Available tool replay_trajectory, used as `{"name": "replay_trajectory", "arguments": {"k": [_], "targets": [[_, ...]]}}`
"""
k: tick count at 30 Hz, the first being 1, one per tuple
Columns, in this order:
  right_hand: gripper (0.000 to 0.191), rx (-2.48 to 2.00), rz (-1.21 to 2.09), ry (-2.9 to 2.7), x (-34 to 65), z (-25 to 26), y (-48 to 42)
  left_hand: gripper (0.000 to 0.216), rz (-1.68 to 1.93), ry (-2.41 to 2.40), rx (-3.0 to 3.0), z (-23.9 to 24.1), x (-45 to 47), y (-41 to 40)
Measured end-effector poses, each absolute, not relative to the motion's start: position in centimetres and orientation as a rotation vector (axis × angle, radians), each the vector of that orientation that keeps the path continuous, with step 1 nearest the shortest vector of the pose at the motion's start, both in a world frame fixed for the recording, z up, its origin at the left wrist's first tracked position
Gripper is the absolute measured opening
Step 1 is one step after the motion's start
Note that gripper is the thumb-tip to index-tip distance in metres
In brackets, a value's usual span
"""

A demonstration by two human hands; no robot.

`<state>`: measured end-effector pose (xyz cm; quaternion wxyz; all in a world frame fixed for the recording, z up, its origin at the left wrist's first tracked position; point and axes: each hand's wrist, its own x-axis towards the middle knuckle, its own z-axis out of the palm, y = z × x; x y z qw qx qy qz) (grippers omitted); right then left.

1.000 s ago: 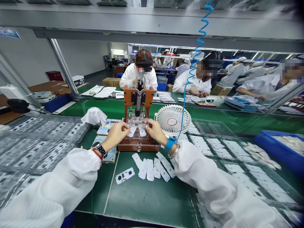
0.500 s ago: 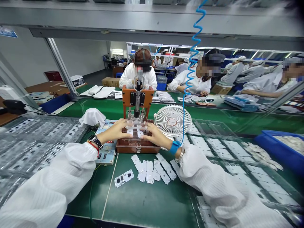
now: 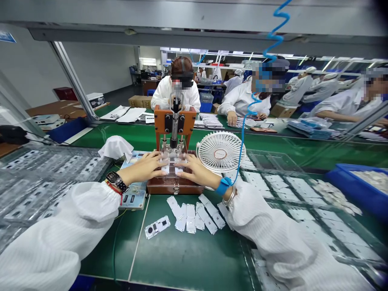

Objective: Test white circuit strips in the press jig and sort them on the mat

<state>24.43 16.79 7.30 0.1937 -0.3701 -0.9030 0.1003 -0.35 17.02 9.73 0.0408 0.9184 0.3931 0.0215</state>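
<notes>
The left hand [image 3: 150,165] and right hand [image 3: 195,170] partly cover two white boards [image 3: 178,171], whose far ends are hard to make out beneath clear plastic. Flat and pale, the boards lie side by side in the brown fixture [image 3: 157,187] on the green worktop [image 3: 188,260], long axes roughly near to far; which end leads is unclear. Each grip is released, fingers spread over the fixture.

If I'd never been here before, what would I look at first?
Probably the orange and black press, with the bare left hand and right hand at its boxy brown base. To its right stands a round white slatted fan. In front, thin white rectangular boards lie scattered on the green tabletop.
</notes>
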Motion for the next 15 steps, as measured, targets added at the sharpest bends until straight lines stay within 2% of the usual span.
{"name": "replay_trajectory", "arguments": {"k": [15], "targets": [[0.036, -1.049, 0.198, -2.669, 24.1, 8.5, 17.0, 0.057, 0.371, 1.066, 2.511, 9.6, 0.5, 18.1]]}}
